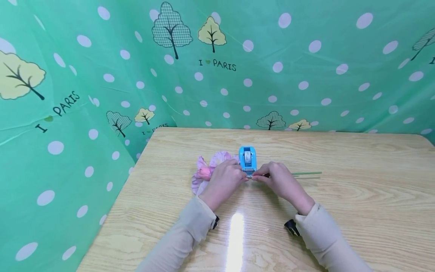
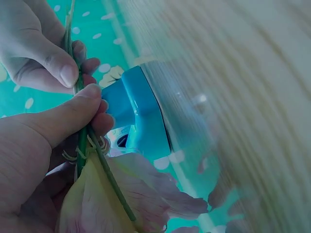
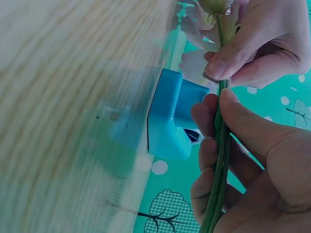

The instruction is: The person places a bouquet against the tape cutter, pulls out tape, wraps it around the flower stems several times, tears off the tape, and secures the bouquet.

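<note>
One wooden table (image 1: 367, 200): left hand (image 1: 225, 180) and right hand (image 1: 281, 181) pinch two green stems (image 3: 222, 160) beside one tape dispenser (image 1: 247, 158)

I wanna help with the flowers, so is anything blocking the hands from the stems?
Nothing visible is: the left hand and right hand both pinch the green stems. The blue tape dispenser is just past the hands, not between them and the stems.

The stems (image 3: 216, 187) are cut off below — right wrist view.
</note>
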Action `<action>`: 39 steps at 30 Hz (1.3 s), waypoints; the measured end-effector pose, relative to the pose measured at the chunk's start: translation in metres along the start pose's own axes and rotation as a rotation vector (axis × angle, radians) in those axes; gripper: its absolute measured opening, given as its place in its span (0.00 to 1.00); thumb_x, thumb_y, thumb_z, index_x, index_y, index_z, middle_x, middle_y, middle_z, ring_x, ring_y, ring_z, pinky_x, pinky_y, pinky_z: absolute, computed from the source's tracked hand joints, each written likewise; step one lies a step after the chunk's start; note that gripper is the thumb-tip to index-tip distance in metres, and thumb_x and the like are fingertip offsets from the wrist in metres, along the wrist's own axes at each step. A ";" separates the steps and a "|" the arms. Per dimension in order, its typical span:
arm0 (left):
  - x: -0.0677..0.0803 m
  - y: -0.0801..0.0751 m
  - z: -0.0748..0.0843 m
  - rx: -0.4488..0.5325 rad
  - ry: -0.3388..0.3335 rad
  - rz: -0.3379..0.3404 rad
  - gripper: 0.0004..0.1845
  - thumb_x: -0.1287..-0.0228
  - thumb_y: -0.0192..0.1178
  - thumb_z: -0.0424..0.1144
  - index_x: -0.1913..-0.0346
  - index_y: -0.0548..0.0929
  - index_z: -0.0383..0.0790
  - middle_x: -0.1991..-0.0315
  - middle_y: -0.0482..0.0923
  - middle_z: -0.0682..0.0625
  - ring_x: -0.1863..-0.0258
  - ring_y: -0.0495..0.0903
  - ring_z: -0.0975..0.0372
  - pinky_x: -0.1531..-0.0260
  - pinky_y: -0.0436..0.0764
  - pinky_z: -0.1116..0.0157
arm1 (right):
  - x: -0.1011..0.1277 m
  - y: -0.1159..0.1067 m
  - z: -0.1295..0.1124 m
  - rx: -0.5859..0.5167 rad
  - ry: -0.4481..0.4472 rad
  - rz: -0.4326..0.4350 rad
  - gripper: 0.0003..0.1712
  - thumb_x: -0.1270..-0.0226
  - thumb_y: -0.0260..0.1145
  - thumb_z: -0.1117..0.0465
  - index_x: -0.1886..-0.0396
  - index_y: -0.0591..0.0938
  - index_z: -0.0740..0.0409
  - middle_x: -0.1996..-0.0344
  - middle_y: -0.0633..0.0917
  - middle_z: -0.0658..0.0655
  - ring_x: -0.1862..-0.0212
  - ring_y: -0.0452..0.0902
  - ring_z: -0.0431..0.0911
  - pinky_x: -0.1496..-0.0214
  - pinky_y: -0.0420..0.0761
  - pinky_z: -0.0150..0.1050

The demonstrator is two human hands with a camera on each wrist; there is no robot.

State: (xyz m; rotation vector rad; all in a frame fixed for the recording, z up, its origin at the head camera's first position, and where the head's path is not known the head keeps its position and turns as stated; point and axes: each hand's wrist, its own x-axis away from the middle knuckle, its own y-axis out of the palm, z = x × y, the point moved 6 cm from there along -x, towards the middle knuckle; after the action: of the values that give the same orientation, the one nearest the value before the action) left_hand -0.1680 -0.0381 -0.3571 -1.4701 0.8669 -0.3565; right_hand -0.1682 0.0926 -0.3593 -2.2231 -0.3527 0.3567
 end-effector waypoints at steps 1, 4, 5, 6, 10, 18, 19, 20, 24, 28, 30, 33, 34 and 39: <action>0.000 0.000 0.000 0.001 -0.002 0.001 0.06 0.39 0.68 0.50 0.66 0.91 0.55 0.69 0.87 0.61 0.71 0.74 0.67 0.67 0.73 0.74 | 0.000 0.000 0.000 0.001 -0.001 0.001 0.05 0.38 0.71 0.65 0.63 0.90 0.59 0.66 0.90 0.55 0.59 0.86 0.50 0.55 0.85 0.45; 0.001 0.000 0.000 0.007 -0.009 0.005 0.05 0.39 0.68 0.50 0.65 0.91 0.56 0.69 0.87 0.61 0.71 0.73 0.67 0.68 0.73 0.74 | 0.000 0.000 0.000 0.007 -0.009 0.007 0.05 0.39 0.72 0.66 0.64 0.91 0.58 0.67 0.90 0.54 0.60 0.85 0.49 0.56 0.84 0.45; 0.001 0.000 0.000 0.010 -0.011 0.006 0.05 0.40 0.69 0.49 0.66 0.91 0.56 0.69 0.87 0.62 0.71 0.73 0.67 0.68 0.72 0.74 | 0.000 0.000 0.000 0.007 -0.013 0.009 0.04 0.39 0.72 0.66 0.64 0.91 0.58 0.67 0.90 0.54 0.60 0.85 0.48 0.56 0.85 0.45; 0.001 0.000 0.000 0.016 -0.014 0.007 0.05 0.40 0.69 0.49 0.66 0.91 0.56 0.69 0.87 0.62 0.71 0.72 0.67 0.68 0.72 0.74 | 0.000 0.000 0.000 0.008 -0.017 0.011 0.04 0.40 0.73 0.66 0.65 0.91 0.58 0.67 0.90 0.53 0.61 0.85 0.48 0.57 0.85 0.45; 0.001 -0.001 0.000 0.036 -0.025 0.006 0.04 0.41 0.70 0.49 0.66 0.91 0.56 0.69 0.87 0.62 0.71 0.72 0.67 0.68 0.72 0.74 | -0.001 0.000 0.000 0.001 -0.021 0.001 0.03 0.39 0.73 0.65 0.66 0.91 0.57 0.68 0.90 0.53 0.63 0.85 0.45 0.60 0.85 0.41; 0.001 -0.001 -0.001 0.017 -0.021 0.029 0.04 0.42 0.71 0.49 0.66 0.91 0.56 0.70 0.87 0.62 0.71 0.72 0.67 0.68 0.72 0.74 | -0.004 0.012 0.008 -0.037 0.078 -0.190 0.13 0.25 0.61 0.55 0.63 0.88 0.56 0.75 0.82 0.49 0.73 0.72 0.40 0.67 0.74 0.36; 0.001 -0.001 -0.001 0.016 -0.021 0.028 0.04 0.42 0.71 0.49 0.66 0.91 0.56 0.70 0.87 0.62 0.70 0.72 0.67 0.68 0.72 0.74 | -0.004 0.014 0.009 -0.039 0.086 -0.205 0.15 0.24 0.59 0.55 0.62 0.88 0.57 0.75 0.82 0.50 0.73 0.71 0.40 0.68 0.73 0.36; 0.001 -0.001 -0.002 0.017 -0.024 0.025 0.04 0.42 0.71 0.49 0.66 0.91 0.56 0.70 0.87 0.62 0.70 0.73 0.67 0.67 0.72 0.74 | -0.004 0.015 0.010 -0.038 0.093 -0.213 0.16 0.23 0.58 0.55 0.63 0.87 0.57 0.76 0.82 0.50 0.74 0.69 0.41 0.68 0.72 0.36; 0.002 0.002 -0.001 0.033 -0.036 -0.007 0.04 0.41 0.71 0.48 0.66 0.91 0.55 0.68 0.88 0.61 0.69 0.74 0.66 0.64 0.74 0.73 | -0.005 0.016 0.011 -0.029 0.094 -0.201 0.14 0.24 0.59 0.57 0.64 0.88 0.56 0.73 0.85 0.49 0.73 0.71 0.40 0.68 0.73 0.36; 0.001 0.004 -0.001 0.020 -0.044 -0.045 0.06 0.39 0.69 0.49 0.65 0.91 0.54 0.67 0.88 0.60 0.67 0.74 0.65 0.61 0.74 0.71 | -0.005 0.015 0.010 -0.038 0.083 -0.176 0.12 0.26 0.62 0.58 0.66 0.89 0.56 0.75 0.85 0.49 0.74 0.70 0.40 0.70 0.73 0.34; 0.001 0.005 -0.002 0.016 -0.056 -0.059 0.06 0.39 0.69 0.49 0.64 0.91 0.53 0.67 0.88 0.60 0.66 0.74 0.65 0.60 0.73 0.70 | -0.005 0.014 0.010 -0.046 0.075 -0.165 0.11 0.28 0.63 0.59 0.66 0.89 0.57 0.75 0.85 0.49 0.74 0.71 0.39 0.70 0.74 0.34; 0.000 0.005 -0.003 0.020 -0.070 -0.072 0.08 0.38 0.69 0.50 0.63 0.91 0.52 0.65 0.88 0.59 0.63 0.74 0.64 0.55 0.73 0.69 | -0.004 0.013 0.009 -0.053 0.063 -0.145 0.09 0.30 0.65 0.60 0.66 0.90 0.57 0.73 0.87 0.49 0.73 0.72 0.39 0.69 0.75 0.34; 0.001 0.005 -0.004 0.030 -0.075 -0.071 0.08 0.38 0.68 0.50 0.62 0.91 0.52 0.64 0.88 0.59 0.62 0.74 0.64 0.54 0.73 0.68 | -0.004 0.012 0.009 -0.050 0.055 -0.135 0.08 0.30 0.66 0.60 0.65 0.90 0.56 0.72 0.88 0.49 0.72 0.74 0.38 0.68 0.76 0.33; 0.001 0.006 -0.005 0.076 -0.084 -0.075 0.09 0.35 0.66 0.50 0.61 0.90 0.52 0.60 0.88 0.57 0.57 0.76 0.62 0.46 0.73 0.65 | -0.003 0.009 0.007 -0.032 0.001 -0.091 0.07 0.32 0.68 0.60 0.64 0.91 0.56 0.69 0.89 0.49 0.69 0.78 0.35 0.66 0.79 0.33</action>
State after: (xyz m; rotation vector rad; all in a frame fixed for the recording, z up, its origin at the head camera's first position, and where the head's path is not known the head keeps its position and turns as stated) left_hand -0.1722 -0.0414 -0.3621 -1.4393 0.7248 -0.3771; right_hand -0.1721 0.0910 -0.3697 -2.2293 -0.4607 0.3033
